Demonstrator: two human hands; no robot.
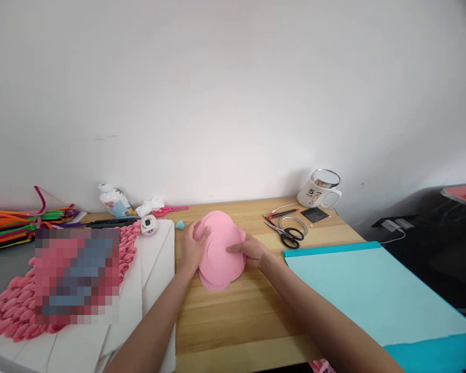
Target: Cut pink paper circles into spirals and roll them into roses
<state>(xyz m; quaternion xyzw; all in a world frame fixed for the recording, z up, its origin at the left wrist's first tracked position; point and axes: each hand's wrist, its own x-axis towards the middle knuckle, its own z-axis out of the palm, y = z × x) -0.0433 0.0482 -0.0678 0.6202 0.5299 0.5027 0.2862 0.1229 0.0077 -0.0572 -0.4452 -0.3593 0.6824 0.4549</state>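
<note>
Several pink paper circles (221, 259), loosely stacked and overlapping, are held between my two hands over the middle of the wooden table. My left hand (194, 243) grips the stack's left edge, thumb on top. On the right edge, my right hand (250, 249) closes on the circles with its thumb across the upper sheet; its other fingers are mostly hidden beneath. A small teal scrap (180, 225) lies just left of the stack. Black-handled scissors (289, 235) rest to the right, apart from my hand.
Light-blue sheets (334, 285) cover the table's right side. A white mug (319, 190) stands at the back, near a coiled cable (303, 224). White sheets (159, 274), a pink braided piece (13, 311), pipe cleaners (11, 228) and a white bottle (114, 199) occupy the left.
</note>
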